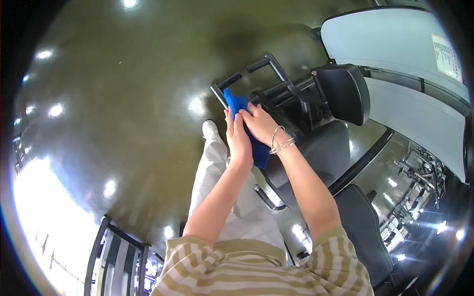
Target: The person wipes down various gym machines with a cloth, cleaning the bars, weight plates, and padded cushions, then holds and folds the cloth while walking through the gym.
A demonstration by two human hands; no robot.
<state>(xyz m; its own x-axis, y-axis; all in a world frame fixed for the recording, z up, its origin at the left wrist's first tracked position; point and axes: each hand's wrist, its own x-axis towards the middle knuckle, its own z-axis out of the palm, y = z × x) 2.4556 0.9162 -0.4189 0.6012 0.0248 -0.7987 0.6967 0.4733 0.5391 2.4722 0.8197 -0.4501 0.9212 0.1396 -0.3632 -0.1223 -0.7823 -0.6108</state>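
A blue cloth (pixel 259 154) hangs between my two hands, in front of a black gym machine. My left hand (pixel 239 142) presses against its left side, with fingers pointing up and away from me. From the other side my right hand (pixel 259 124), with bracelets at the wrist, closes on the upper part of the cloth. The cloth's top end rises past my fingertips beside a handle (pixel 218 95) of the machine. Whether the cloth touches that handle I cannot tell. My fingers partly cover the cloth's middle.
The machine's black seat (pixel 321 155) and back pad (pixel 342 93) stand to the right. Beyond them is a large white panel (pixel 380 37) with a printed sheet (pixel 447 58). Shiny greenish floor (pixel 133 98) spreads to the left. A rack-like frame (pixel 117 251) stands at the lower left.
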